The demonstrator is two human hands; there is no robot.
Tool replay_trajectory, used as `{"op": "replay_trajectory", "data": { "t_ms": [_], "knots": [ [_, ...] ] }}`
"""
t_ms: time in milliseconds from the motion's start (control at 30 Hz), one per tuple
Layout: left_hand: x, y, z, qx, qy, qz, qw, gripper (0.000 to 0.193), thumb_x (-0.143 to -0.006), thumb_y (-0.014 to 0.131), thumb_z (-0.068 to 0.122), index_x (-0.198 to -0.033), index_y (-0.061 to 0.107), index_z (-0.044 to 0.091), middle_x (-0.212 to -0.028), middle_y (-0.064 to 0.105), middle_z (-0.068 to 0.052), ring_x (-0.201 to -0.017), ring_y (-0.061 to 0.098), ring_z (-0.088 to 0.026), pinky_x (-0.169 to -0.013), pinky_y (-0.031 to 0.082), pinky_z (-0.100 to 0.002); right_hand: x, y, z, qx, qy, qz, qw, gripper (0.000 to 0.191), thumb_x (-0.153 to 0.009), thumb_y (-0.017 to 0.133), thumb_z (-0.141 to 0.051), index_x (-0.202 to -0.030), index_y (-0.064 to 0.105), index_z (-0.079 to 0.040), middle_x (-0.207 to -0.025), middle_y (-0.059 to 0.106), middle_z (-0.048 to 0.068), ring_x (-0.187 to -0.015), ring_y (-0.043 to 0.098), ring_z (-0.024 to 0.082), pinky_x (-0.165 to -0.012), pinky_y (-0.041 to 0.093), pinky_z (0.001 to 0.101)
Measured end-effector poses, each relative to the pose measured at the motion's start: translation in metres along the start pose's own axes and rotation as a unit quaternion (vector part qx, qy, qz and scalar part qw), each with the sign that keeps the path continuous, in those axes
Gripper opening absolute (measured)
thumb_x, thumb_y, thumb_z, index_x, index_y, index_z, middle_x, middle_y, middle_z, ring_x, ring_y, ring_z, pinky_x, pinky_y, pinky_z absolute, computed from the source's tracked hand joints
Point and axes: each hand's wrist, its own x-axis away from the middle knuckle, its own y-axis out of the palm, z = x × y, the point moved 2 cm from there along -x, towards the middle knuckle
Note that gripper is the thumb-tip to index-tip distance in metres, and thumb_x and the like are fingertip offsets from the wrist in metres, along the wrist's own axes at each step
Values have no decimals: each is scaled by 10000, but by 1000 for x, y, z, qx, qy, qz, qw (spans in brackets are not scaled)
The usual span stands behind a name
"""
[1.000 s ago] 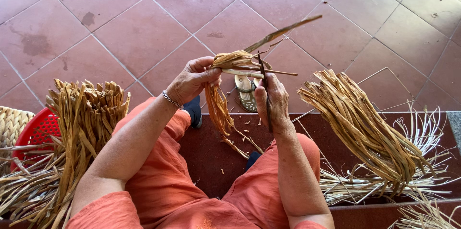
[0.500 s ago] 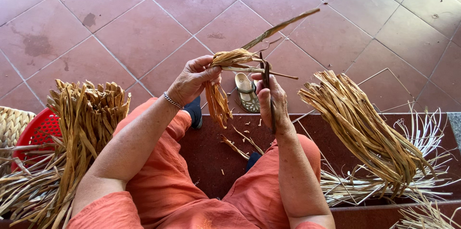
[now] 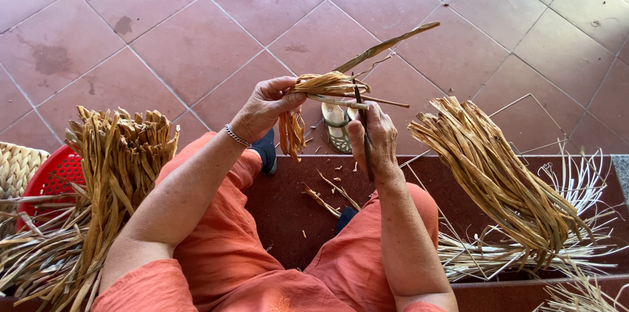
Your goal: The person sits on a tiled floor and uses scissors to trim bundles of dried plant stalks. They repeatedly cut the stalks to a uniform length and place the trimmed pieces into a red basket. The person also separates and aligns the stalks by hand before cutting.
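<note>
My left hand [image 3: 265,106] grips a small folded bundle of dried tan leaves [image 3: 327,83] at chest height, above my knees. A short tuft of its ends [image 3: 290,135] hangs below my fingers. My right hand [image 3: 375,134] is closed on the bundle's other side and holds a thin dark tool [image 3: 367,155] that runs down along the hand. One long leaf strip [image 3: 386,47] sticks out up and to the right. Cut leaf pieces [image 3: 324,199] lie on the dark red step [image 3: 288,227] between my legs.
A big heap of dried leaves [image 3: 111,174] lies at my left over a red plastic basket [image 3: 49,178], beside a woven basket [image 3: 13,168]. A second thick leaf bundle [image 3: 498,181] lies at my right on thin pale strips [image 3: 576,187]. A sandal [image 3: 337,130] sits on the tiled floor [image 3: 196,24].
The long hanging tail of the bundle is gone; only a short tuft remains under my left hand, and cut pieces now lie on the step. Both hands stay almost in place.
</note>
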Motion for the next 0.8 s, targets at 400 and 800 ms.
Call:
{"op": "replay_trajectory", "data": {
  "t_ms": [400,800],
  "knots": [
    [-1,1,-2,-31,2,-2,1000,253,-973,752,94,-1226,742,80,-1046,728,10,-907,627,-74,-821,557,-253,2,-4,-1,-5,-1,14,1000,644,-1101,291,-617,-1105,650,-82,-743,666,67,-680,700,229,-634,532,383],
    [-4,-10,14,85,30,34,995,200,-974,746,89,-1172,744,63,-849,680,-13,-760,599,-127,-751,536,-324,15,3,31,-244,73,81,964,781,-1042,280,-727,-1033,627,-26,-648,483,-46,-517,464,42,-433,378,230]
  ]
}}
